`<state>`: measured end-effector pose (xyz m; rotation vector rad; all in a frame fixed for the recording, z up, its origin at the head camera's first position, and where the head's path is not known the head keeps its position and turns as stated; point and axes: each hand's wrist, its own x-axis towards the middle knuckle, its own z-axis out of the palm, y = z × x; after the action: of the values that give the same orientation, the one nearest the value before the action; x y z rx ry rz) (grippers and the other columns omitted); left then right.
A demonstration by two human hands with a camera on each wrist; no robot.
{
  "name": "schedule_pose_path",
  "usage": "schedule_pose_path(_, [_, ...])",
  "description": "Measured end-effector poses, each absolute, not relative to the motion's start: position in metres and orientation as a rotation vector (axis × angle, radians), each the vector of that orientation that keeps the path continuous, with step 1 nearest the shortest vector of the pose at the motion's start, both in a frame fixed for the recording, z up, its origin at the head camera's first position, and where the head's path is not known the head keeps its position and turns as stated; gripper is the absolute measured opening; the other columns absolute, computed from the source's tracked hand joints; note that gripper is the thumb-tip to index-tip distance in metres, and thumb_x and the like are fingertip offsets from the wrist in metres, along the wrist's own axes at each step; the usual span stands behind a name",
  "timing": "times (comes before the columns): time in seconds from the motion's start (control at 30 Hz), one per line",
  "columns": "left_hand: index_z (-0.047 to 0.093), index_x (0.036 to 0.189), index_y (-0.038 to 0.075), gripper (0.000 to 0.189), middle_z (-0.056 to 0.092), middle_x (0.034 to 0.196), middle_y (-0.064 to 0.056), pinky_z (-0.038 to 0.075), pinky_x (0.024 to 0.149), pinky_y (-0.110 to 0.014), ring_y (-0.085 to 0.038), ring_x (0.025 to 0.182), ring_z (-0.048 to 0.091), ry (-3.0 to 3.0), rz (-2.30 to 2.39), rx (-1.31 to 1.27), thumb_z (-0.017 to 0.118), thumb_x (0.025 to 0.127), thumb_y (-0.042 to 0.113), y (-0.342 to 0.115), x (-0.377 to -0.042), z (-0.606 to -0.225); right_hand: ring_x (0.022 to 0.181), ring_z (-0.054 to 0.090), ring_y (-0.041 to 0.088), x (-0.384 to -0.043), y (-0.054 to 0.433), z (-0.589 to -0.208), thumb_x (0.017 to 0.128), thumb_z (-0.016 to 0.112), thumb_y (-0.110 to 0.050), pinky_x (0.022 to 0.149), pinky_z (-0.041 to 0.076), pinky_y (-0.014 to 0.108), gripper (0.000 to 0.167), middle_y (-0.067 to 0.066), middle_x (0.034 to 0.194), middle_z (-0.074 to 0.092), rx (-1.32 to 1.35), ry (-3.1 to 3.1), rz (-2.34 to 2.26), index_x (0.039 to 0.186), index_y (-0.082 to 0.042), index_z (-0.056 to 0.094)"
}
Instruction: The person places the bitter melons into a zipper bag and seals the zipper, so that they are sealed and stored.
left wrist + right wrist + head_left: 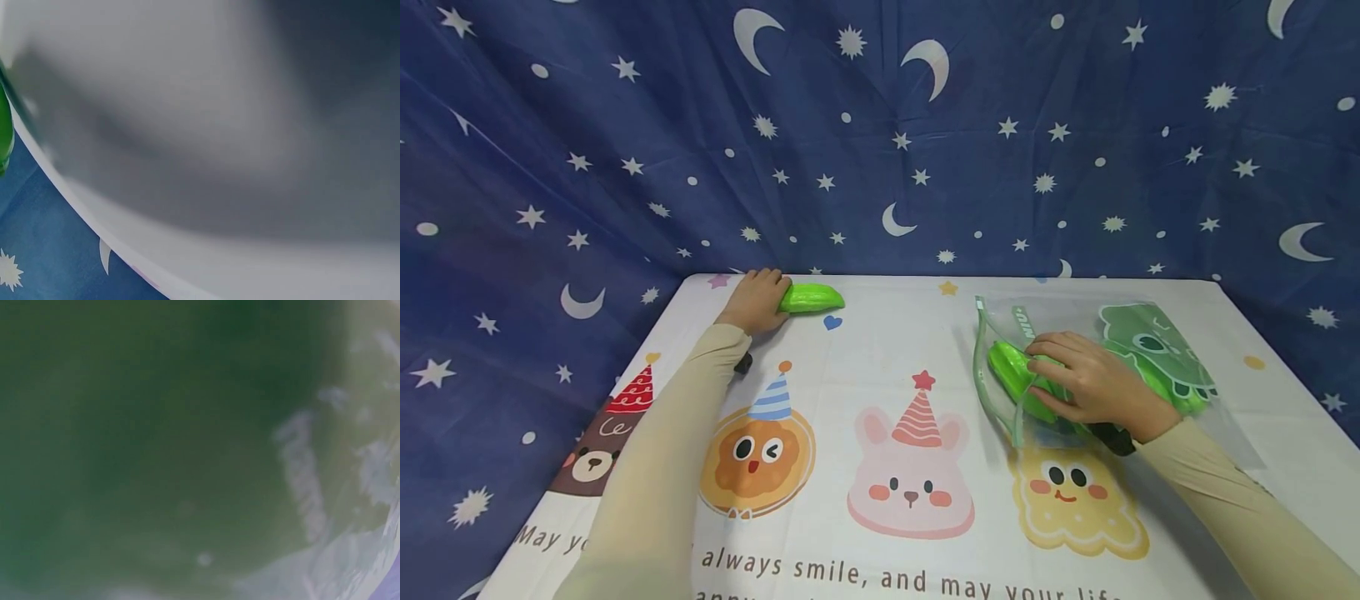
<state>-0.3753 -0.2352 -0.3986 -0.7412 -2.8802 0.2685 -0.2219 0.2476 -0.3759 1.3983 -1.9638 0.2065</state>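
At the table's far left corner, my left hand (758, 302) grips one end of a bright green, ridged, elongated vegetable (812, 298); its tapered tip points right. A green sliver of that vegetable (5, 131) shows at the left wrist view's edge. On the right lies a clear zip bag (1000, 321) with a green cartoon print, its mouth facing left. My right hand (1086, 383) pinches the bag's upper layer near the mouth. Inside, a similar green vegetable (1011, 367) sits partly under my fingers, and more green shows beneath the print. The right wrist view is mostly blurred green.
A white tablecloth (910, 333) with cartoon prints and lettering covers the table. Dark blue curtains (880, 167) with moons and stars rise behind its back edge and along the left. A small dark wrist piece (743, 363) shows under the left wrist.
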Motion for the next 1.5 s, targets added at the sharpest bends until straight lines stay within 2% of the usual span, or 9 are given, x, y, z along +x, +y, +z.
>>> schedule_pose_path(0.17, [0.055, 0.108, 0.001, 0.043, 0.056, 0.101, -0.015, 0.041, 0.091, -0.048, -0.032, 0.097, 0.052, -2.853, 0.291, -0.783, 0.071, 0.078, 0.027, -0.233, -0.372, -0.398, 0.086, 0.062, 0.029, -0.222, 0.247, -0.376, 0.096, 0.042, -0.034, 0.073, 0.05, 0.041, 0.038, 0.013, 0.091, 0.066, 1.398, -1.966, 0.21, 0.085, -0.005, 0.066])
schedule_pose_path(0.9, [0.053, 0.115, 0.001, 0.051, 0.057, 0.109, -0.016, 0.039, 0.097, -0.047, -0.033, 0.103, 0.052, -2.87, 0.275, -0.736, 0.073, 0.079, 0.031, -0.234, -0.37, -0.395, 0.087, 0.061, 0.029, -0.223, 0.245, -0.374, 0.096, 0.043, -0.034, 0.074, 0.05, 0.041, 0.037, 0.012, 0.091, 0.065, 1.416, -1.962, 0.211, 0.085, -0.006, 0.065])
schedule_pose_path(1.5, [0.055, 0.114, 0.0, 0.051, 0.058, 0.105, -0.016, 0.04, 0.095, -0.047, -0.032, 0.099, 0.053, -2.719, 0.096, -0.801, 0.077, 0.074, 0.024, -0.232, -0.353, -0.388, 0.086, 0.062, 0.029, -0.221, 0.245, -0.374, 0.096, 0.044, -0.032, 0.074, 0.05, 0.04, 0.036, 0.012, 0.091, 0.065, 1.416, -1.938, 0.216, 0.085, -0.005, 0.066])
